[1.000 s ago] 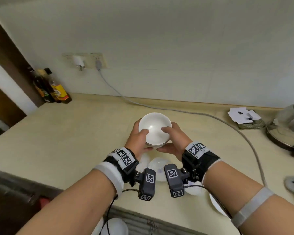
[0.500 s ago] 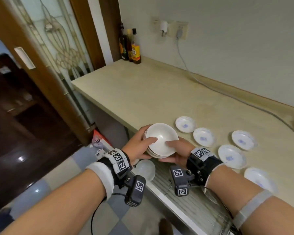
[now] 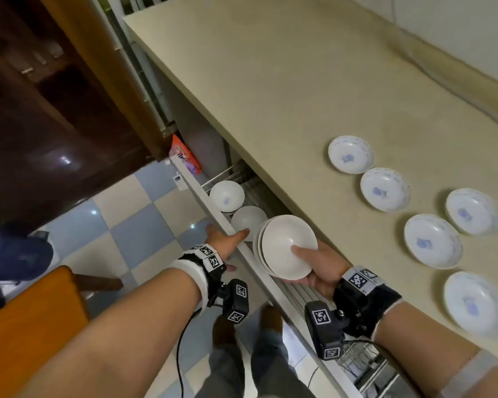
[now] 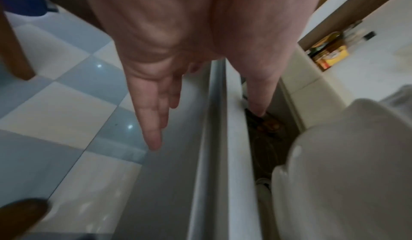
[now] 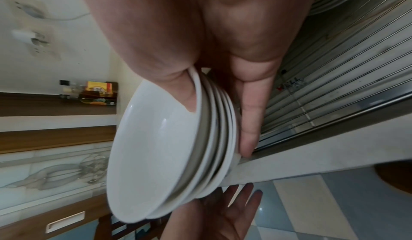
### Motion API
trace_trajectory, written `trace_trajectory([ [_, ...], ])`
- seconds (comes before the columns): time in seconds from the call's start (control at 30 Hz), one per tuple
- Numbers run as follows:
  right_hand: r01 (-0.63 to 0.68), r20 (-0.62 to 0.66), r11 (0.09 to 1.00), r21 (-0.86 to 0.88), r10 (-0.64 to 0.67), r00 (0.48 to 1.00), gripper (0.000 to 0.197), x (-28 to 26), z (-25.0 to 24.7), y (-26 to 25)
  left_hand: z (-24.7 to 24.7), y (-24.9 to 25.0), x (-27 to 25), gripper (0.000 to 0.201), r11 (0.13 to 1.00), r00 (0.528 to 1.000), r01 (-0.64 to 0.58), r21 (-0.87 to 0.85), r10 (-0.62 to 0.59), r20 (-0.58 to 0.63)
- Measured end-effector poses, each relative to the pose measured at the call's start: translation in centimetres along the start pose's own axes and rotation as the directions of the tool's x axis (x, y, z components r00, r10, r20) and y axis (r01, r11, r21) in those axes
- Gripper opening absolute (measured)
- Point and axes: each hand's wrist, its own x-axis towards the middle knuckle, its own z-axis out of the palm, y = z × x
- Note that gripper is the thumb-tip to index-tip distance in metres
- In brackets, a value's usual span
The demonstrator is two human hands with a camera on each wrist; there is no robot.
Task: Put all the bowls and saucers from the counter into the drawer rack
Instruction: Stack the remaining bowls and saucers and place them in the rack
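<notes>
A stack of several white bowls [image 3: 285,245] hangs tilted over the open drawer, held by my right hand [image 3: 314,262] alone. In the right wrist view the thumb lies inside the top bowl [image 5: 156,146] and the fingers [image 5: 249,120] back the stack. My left hand [image 3: 227,239] straddles the top edge of the white drawer front [image 3: 196,191]. Its straight fingers [image 4: 151,134] lie on the outside and its thumb on the inside. Two white bowls [image 3: 227,195] [image 3: 248,222] sit in the drawer rack. Several blue-patterned saucers [image 3: 385,188] lie on the counter [image 3: 270,96].
The rack's bare wire grid [image 3: 365,360] shows below my right wrist. An orange bag [image 3: 184,156] sits at the drawer's far end. A wooden seat [image 3: 26,326] stands on the checked floor at lower left. A cable [image 3: 414,53] runs along the counter's back.
My left hand has let go of the bowl stack and moved to the drawer front. My right hand has lowered the stack from the counter to above the drawer. The view has swung downward.
</notes>
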Motion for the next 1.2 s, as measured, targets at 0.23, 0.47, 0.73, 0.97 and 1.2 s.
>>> trace_trajectory([
  [0.23,-0.098,-0.089,0.995,0.008,0.098,0.991,0.051,2.7,-2.9,2.5,1.5,-1.2,2.0,0.051,0.988,0.996,-0.048,-0.146,0.058,0.066],
  [0.47,-0.223,-0.159,0.963,0.153,0.247,0.956,0.049,6.2,-3.1,4.5,0.8,-2.6,3.5,0.078,0.99,0.989,-0.082,-0.116,0.095,0.114],
  [0.73,-0.355,-0.188,0.92,0.166,0.383,0.904,0.042,13.5,-3.0,8.3,-0.4,-2.1,2.6,0.062,0.991,0.982,-0.128,-0.041,0.133,0.135],
  [0.97,-0.338,-0.165,0.924,0.18,0.368,0.915,0.058,18.4,-3.4,11.1,-0.4,-2.8,3.0,0.017,0.988,0.982,-0.152,0.01,0.15,0.115],
  [1.2,-0.284,-0.195,0.959,-0.021,0.275,0.942,0.054,19.1,-4.0,11.4,-0.3,-2.8,2.9,0.024,0.989,0.984,-0.15,-0.011,0.15,0.1],
])
